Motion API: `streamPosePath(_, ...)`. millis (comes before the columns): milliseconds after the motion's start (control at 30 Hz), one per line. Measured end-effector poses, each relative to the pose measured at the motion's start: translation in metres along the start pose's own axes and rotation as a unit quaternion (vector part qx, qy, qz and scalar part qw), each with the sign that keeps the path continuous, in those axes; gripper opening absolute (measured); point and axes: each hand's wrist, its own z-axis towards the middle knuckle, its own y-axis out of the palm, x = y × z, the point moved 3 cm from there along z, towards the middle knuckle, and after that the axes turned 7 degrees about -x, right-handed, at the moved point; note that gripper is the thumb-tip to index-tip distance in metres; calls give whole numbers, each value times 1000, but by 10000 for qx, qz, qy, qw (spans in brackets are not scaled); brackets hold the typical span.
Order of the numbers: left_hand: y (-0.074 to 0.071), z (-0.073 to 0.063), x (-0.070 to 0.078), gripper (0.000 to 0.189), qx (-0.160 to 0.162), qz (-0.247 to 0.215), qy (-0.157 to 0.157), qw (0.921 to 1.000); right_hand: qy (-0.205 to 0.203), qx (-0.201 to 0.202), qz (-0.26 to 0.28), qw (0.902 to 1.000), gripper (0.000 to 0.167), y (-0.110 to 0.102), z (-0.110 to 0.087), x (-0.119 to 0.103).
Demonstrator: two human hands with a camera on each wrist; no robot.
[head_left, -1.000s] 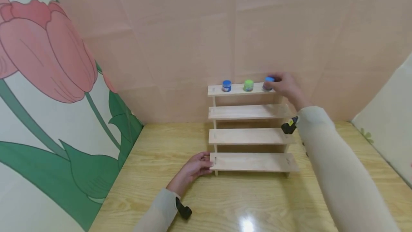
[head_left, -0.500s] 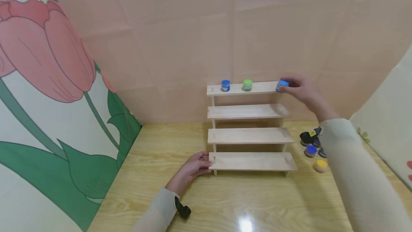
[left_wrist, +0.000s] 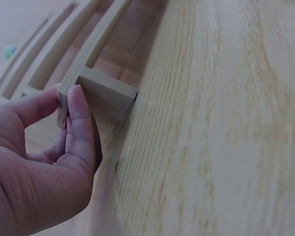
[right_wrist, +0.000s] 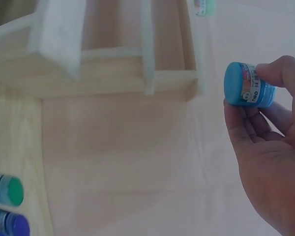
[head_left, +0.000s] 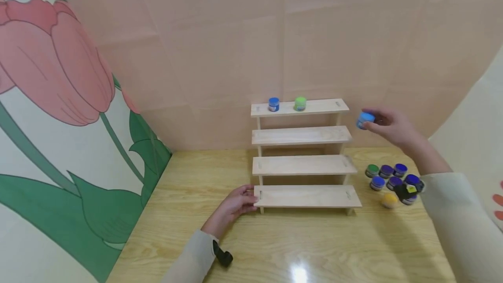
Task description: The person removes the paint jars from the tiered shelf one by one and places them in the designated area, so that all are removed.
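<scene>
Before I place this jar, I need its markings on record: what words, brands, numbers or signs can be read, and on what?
"deli", perhaps: short word on the held jar, turned sideways, not certain.
Other print on that jar: too small.
Blue jar, top shelf: print too small.
Green jar beside it: too small.
Jars on the table: nothing legible.
No readable numbers or signs.

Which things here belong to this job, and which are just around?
Part of the job:
light blue jar, pinched in right hand
wooden rack, gripped by left hand
probably darker blue jar, lime jar, tabletop jars

Just around:
tulip mural
backdrop
</scene>
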Motion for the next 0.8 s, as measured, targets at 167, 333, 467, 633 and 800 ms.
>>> streamPosePath(167, 0, 0, 1, 57, 4, -21, 41, 10000, 243, -24, -175, 9995, 51, -2, -20, 13)
streamPosePath(333, 0, -1, 0, 57, -9, -10, 43, 10000, 423, -12, -311, 9986, 50, -5, -37, 26)
streamPosePath(467, 0, 0, -1, 58, -13, -18, 29, 10000, 560, -75, -461, 9973, 52, -7, -50, 35)
streamPosePath(633, 0, 0, -1, 58, -14, -16, 1, 10000, 545, -81, -341, 9979, 52, -11, -66, 51)
streamPosePath(800, 1, 0, 0, 58, -24, -15, 31, 10000, 498, -55, -218, 9985, 50, -14, -82, 65)
